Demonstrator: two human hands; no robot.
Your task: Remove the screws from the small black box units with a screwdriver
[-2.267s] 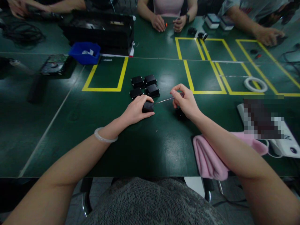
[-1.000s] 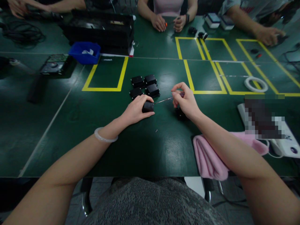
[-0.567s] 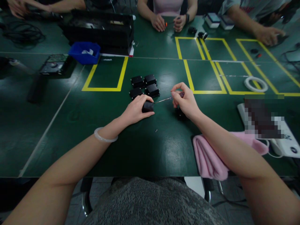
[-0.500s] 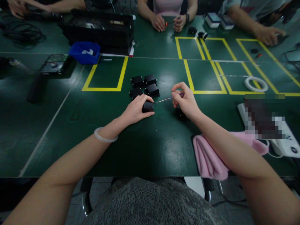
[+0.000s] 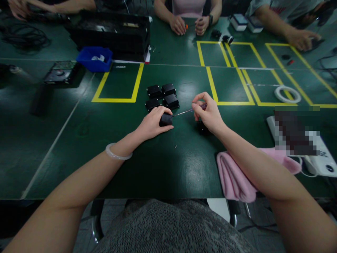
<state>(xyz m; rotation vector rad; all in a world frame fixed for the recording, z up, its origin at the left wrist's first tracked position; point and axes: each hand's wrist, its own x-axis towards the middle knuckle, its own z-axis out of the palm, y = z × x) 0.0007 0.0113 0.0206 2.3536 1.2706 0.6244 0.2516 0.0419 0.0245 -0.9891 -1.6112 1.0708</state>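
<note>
Between the thumb and fingers of my left hand (image 5: 155, 123) is a small black box (image 5: 166, 120), held down on the green table. My right hand (image 5: 207, 113) is closed on the handle of a screwdriver (image 5: 184, 112). Its thin metal shaft points left, and the tip meets the right side of the box. Just beyond my left hand, several similar black boxes (image 5: 171, 101) sit in a cluster. Another dark part (image 5: 202, 128) lies partly hidden under my right hand. A tiny screw (image 5: 175, 147) rests on the table nearer to me.
A folded pink cloth (image 5: 234, 175) lies under my right forearm, beside a white power strip (image 5: 325, 161). A roll of white tape (image 5: 287, 95) is at the right. Farther left stand a blue bin (image 5: 95, 61) and a black rack (image 5: 113, 35). Other people sit across the table.
Both hands, the box and the screwdriver stay almost in place. Across the table, the tool held by the person in pink is harder to make out now.
</note>
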